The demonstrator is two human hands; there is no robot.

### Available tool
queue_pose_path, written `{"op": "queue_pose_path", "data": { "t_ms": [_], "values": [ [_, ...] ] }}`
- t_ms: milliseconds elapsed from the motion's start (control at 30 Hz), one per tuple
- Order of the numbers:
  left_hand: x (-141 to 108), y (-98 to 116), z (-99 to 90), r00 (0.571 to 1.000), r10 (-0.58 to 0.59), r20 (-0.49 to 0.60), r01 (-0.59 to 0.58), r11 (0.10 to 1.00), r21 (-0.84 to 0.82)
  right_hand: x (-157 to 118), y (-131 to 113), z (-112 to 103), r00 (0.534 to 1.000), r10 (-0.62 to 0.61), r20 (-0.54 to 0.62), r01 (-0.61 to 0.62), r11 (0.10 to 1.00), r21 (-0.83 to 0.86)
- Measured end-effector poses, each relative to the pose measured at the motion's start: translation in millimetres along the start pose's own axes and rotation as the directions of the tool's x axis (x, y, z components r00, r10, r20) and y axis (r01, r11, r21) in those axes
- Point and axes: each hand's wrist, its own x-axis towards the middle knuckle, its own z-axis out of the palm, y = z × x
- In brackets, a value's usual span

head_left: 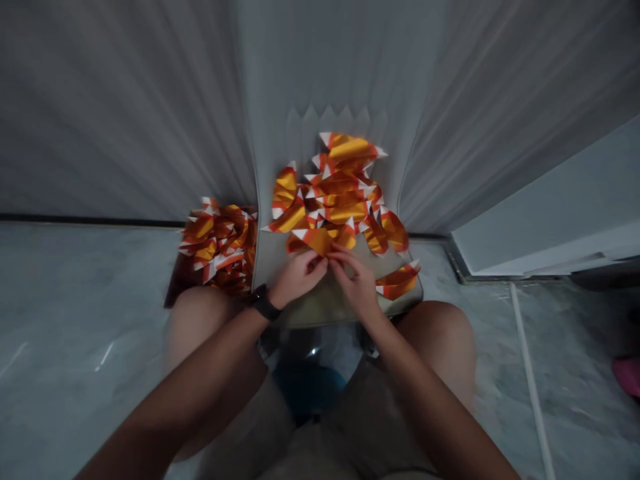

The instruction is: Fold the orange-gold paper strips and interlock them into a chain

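In front of me, my left hand (301, 275) and my right hand (354, 277) meet at the fingertips, both closed in a pinch. Between them is a folded gold paper (314, 241) with an orange band and a white pointed tip. Blur hides exactly where the fingers grip it. Just beyond lies a heap of similar folded gold papers (347, 200), boat-shaped with white tips, on a pale padded seat (280, 263). One more folded paper (399, 283) rests on the seat to the right of my right hand.
A dark box (177, 279) heaped with folded gold papers stands left of the seat. Grey pleated curtains (125, 120) hang behind. My knees flank the seat, above a grey marble-look floor (90, 347). A pink object (627, 377) sits at the far right edge.
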Motion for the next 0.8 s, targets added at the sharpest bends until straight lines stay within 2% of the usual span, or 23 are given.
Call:
{"op": "queue_pose_path", "data": {
  "t_ms": [167,267,400,800],
  "values": [
    [-2.6,0.8,0.6,0.998,-0.044,0.054,0.054,0.978,-0.199,2.1,-3.2,-4.5,0.994,0.096,0.048,-0.1,0.991,0.087],
    [-1.7,1.8,-2.7,0.993,-0.057,0.098,0.081,0.963,-0.259,2.8,-5.2,-6.5,0.987,0.141,0.076,-0.15,0.981,0.125],
    [-0.5,5.6,-7.7,0.988,-0.062,0.143,0.1,0.955,-0.279,3.8,-5.3,-9.0,0.985,0.148,0.094,-0.158,0.98,0.121],
    [-2.7,7.7,-7.8,0.995,-0.063,0.082,0.079,0.976,-0.205,-0.3,-6.6,-9.1,0.99,0.095,0.103,-0.095,0.995,-0.013]
  ]
}}
